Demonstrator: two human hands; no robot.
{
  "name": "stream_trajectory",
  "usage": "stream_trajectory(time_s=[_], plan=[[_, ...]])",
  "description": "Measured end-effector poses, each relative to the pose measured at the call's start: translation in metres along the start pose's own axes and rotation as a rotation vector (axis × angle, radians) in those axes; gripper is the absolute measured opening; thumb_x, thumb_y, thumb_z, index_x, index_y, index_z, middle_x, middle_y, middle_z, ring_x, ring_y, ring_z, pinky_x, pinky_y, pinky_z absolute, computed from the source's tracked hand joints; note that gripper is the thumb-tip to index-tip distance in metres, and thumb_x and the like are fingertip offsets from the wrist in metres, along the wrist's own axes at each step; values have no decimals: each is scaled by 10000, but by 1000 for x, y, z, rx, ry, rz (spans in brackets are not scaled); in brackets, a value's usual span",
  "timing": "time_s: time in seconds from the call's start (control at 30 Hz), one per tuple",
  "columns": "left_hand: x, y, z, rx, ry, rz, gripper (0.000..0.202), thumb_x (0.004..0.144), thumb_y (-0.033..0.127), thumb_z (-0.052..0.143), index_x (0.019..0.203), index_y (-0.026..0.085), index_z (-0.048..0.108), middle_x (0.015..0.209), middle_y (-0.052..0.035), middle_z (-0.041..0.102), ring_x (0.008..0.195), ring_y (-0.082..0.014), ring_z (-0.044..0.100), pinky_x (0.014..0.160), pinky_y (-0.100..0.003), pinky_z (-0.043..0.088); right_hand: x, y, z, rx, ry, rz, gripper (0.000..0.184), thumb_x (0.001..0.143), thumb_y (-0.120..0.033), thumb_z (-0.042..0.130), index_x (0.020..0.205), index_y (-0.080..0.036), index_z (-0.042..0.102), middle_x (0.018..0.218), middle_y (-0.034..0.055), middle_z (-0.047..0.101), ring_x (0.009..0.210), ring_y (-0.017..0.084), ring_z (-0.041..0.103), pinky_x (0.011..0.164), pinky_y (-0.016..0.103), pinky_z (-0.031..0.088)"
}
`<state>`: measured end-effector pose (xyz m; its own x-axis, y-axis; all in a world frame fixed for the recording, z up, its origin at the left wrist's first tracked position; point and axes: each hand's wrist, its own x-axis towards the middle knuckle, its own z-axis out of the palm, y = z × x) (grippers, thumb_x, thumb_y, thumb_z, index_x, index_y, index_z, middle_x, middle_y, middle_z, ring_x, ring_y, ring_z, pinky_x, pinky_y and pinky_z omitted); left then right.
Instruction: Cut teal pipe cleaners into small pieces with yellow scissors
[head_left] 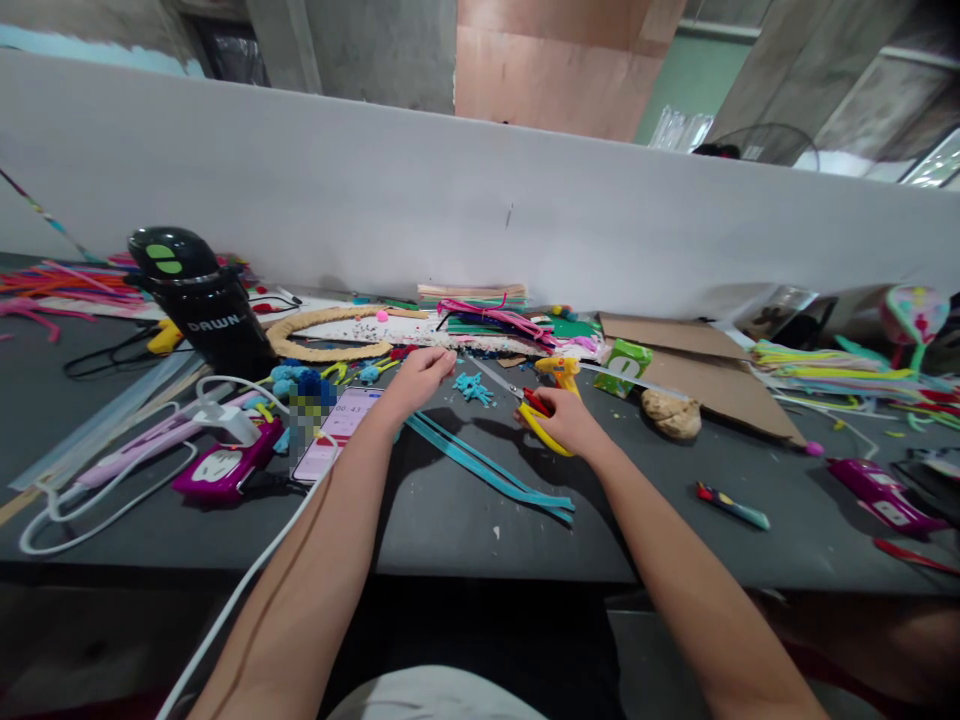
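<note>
The scissors [532,401] have smooth metal blades and plastic handles. The turquoise strips [517,490] look fuzzy and soft-piled. The desk [450,545] is matt and smooth; the black flask [225,345] and the phone screen [346,420] are glossy, while the cardboard [739,402] is dull paper stock.

I read my remote view as a craft workshop: a long, flat grey worktable [480,550] carries thin pink and orange craft stems [67,285], a yellow plastic glue gun [559,369] and a boxy purple plastic power strip [225,468], with a bare grey concrete wall [386,50] beyond.
</note>
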<state>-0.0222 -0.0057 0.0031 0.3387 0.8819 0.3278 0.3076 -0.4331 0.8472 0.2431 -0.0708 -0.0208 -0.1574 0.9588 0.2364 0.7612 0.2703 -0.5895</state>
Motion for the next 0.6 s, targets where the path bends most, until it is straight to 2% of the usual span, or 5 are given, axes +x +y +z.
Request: stream_trajectory(time_s=[0.17, 0.37, 0.6], plan=[[0, 2, 0, -3, -5, -14, 373, 890, 459, 471, 652, 173, 506, 569, 28, 455, 550, -114, 402, 528, -251, 309, 0, 0, 0, -7, -10, -34, 419, 757, -555, 642, 624, -200, 463, 571, -35, 429, 563, 118, 374, 518, 260, 259], [0, -1, 0, -17, -12, -17, 369, 890, 458, 487, 665, 168, 519, 584, 28, 470, 552, -109, 406, 529, -248, 314, 1, -4, -3, -12, -45, -65, 381, 779, -500, 609, 610, -194, 459, 579, -32, 412, 573, 116, 340, 529, 267, 242], [0, 0, 0, -38, -8, -15, 352, 885, 435, 498, 660, 166, 531, 571, 28, 480, 544, -106, 420, 526, -250, 318, 1, -5, -2, 5, -37, -21, 403, 751, -535, 634, 608, -193, 476, 571, -25, 429, 568, 122, 367, 523, 268, 249]])
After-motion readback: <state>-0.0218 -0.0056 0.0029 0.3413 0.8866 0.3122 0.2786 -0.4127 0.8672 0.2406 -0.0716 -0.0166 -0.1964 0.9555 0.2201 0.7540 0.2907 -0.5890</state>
